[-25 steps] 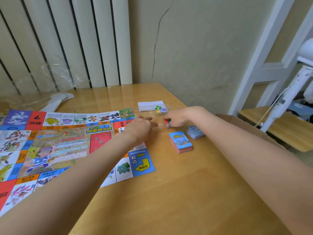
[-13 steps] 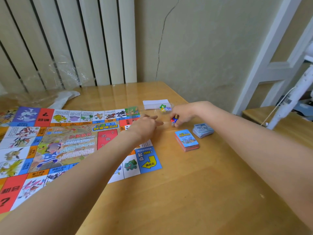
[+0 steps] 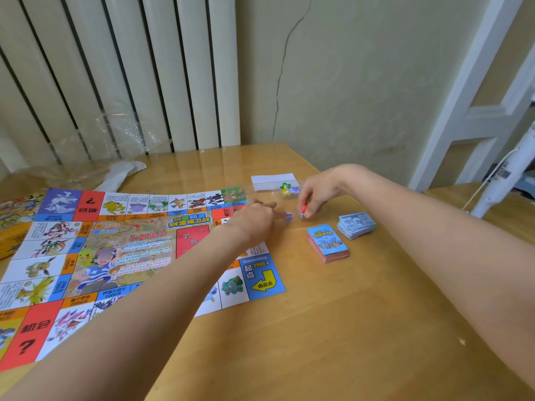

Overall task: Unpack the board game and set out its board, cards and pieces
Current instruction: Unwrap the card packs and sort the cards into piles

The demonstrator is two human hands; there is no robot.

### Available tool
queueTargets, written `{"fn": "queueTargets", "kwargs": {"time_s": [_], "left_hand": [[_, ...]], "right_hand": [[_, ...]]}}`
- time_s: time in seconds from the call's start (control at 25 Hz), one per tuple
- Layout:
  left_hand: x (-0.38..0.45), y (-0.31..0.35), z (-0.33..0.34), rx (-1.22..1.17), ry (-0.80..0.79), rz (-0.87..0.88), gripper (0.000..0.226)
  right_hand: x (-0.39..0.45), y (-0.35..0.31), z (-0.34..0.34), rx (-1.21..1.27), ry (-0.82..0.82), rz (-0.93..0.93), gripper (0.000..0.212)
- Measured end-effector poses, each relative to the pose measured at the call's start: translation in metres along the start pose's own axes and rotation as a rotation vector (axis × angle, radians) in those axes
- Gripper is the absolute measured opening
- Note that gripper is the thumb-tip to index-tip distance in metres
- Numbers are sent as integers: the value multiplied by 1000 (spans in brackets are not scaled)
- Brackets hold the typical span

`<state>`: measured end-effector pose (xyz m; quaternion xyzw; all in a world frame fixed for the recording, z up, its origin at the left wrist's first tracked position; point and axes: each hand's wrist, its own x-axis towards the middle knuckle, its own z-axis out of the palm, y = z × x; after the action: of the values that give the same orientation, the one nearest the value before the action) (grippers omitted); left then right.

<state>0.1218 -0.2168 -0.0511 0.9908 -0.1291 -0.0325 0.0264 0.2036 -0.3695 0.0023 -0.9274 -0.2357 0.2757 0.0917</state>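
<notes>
Head view, both arms reaching forward over a wooden table [image 3: 333, 328]. Game board [image 3: 121, 256], a printed paper sheet, lies flat and unfolded on the table; its left and near-left edges are cut off by the frame, and the left forearm covers part of its right half. Just beyond the board's far right corner, the left hand [image 3: 254, 219] shows a small blue piece [image 3: 288, 216] at its fingertips; whether the fingers pinch it or only touch it cannot be told, since the hand is seen from the back. Right hand [image 3: 314, 195], close beside the left, pinches a small red piece [image 3: 303, 209] between thumb and fingers, with a white die-like item [image 3: 301, 214] directly below it, too small to identify. A clear bag [image 3: 286, 191] with green and yellow star-shaped tokens lies by these hands, its outline hard to trace; a white paper slip [image 3: 272, 180] lies beyond it. To the right of the board's near right corner sits a blue-backed card deck [image 3: 327, 243], and further right a stack of play money [image 3: 356, 225]. Beyond the board's far left edge, crumpled clear plastic wrap [image 3: 95, 157] rests against vertical blinds [image 3: 115, 68]. A yellow box [image 3: 11, 227] is partly hidden at the board's left.
</notes>
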Motion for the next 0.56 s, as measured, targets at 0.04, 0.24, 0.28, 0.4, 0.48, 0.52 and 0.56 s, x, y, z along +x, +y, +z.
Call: {"fn": "queueTargets", "kwargs": {"time_s": [0.04, 0.24, 0.28, 0.4, 0.48, 0.52, 0.56], "left_hand": [[-2, 1, -1, -8, -4, 4, 46], [10, 1, -4, -128, -24, -57, 39], [14, 3, -4, -152, -37, -101, 40], [15, 21, -1, -58, -31, -218, 34], [11, 29, 4, -25, 18, -264, 33], [11, 30, 6, -44, 43, -269, 32], [10, 28, 6, -55, 78, -272, 31]], "right_hand": [[-1, 2, 0, 68, 4, -7, 31], [-4, 11, 0, 221, 55, -73, 27], [-4, 11, 1, 237, 52, -86, 26], [-2, 8, 1, 218, 59, -85, 24], [0, 6, 0, 208, 42, -72, 24], [0, 6, 0, 218, 35, -70, 24], [1, 6, 0, 236, 38, -72, 23]]}}
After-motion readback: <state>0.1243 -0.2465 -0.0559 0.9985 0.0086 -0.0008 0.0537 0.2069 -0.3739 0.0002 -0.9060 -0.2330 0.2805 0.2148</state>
